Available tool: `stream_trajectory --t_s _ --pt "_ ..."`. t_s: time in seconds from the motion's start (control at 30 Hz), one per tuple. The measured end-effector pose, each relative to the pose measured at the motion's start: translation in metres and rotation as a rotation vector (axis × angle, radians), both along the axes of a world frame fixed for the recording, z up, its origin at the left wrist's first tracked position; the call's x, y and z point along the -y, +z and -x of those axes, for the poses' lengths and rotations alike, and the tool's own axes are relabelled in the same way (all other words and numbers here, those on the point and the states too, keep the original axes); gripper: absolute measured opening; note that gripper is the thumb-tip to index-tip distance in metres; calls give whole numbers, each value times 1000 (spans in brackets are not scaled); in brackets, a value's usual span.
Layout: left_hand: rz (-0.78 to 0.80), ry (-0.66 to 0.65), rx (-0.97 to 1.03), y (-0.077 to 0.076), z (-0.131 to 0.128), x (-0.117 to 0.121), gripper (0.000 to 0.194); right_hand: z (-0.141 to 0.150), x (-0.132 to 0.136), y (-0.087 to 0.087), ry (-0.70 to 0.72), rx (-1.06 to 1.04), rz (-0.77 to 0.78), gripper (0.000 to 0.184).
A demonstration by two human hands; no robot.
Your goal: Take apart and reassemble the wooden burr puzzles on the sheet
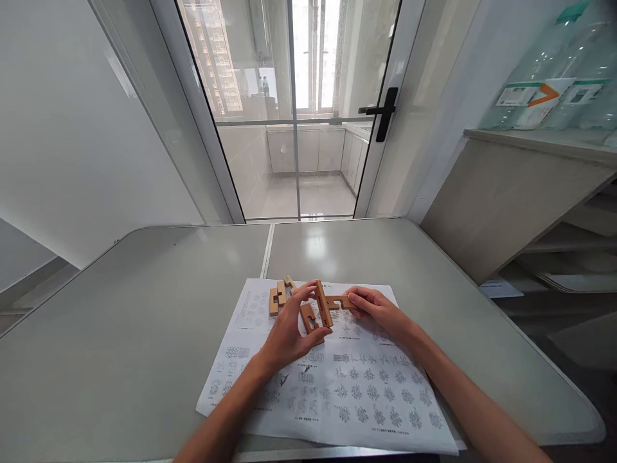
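My left hand [292, 328] grips a slotted wooden puzzle piece [323, 305] between thumb and fingers, its long side tilted upright. My right hand [373, 308] pinches the right end of a flat notched wooden puzzle piece [339, 302]. The left end of that piece meets the slotted one; whether it sits in the slot cannot be made out. Just behind my left thumb is another notched wooden piece [307, 316], partly hidden. Lighter wooden blocks [277, 297] lie beyond my left hand on a printed sheet [371, 424] covered with small diagrams.
The sheet lies on a grey table [144, 347] with a pale seam [268, 251]. Past the far edge stands a glass door with a black handle [384, 114]. To the right, large clear plastic bottles [554, 90] stand on a shelf [540, 137].
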State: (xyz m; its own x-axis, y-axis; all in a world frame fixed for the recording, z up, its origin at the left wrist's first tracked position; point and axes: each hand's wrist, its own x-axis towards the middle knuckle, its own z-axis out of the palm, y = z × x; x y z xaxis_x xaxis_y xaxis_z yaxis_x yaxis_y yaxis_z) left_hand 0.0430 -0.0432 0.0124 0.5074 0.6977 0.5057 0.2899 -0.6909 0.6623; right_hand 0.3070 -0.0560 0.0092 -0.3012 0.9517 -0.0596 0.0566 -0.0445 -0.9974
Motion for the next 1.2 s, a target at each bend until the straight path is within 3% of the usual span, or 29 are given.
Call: stream_trajectory --t_s 0.23,0.53,0.97,1.2 --pt "37 -18 8 -1 0 -1 74 1 1 5 -21 76 -56 56" --pt "45 14 -1 0 -1 -2 79 -1 -2 -7 -46 134 -117 54" --pt "79 62 4 0 -1 -2 79 0 -1 -9 -57 147 -144 50" --pt "133 26 10 -1 3 -4 73 -1 -2 -8 -18 137 -131 48"
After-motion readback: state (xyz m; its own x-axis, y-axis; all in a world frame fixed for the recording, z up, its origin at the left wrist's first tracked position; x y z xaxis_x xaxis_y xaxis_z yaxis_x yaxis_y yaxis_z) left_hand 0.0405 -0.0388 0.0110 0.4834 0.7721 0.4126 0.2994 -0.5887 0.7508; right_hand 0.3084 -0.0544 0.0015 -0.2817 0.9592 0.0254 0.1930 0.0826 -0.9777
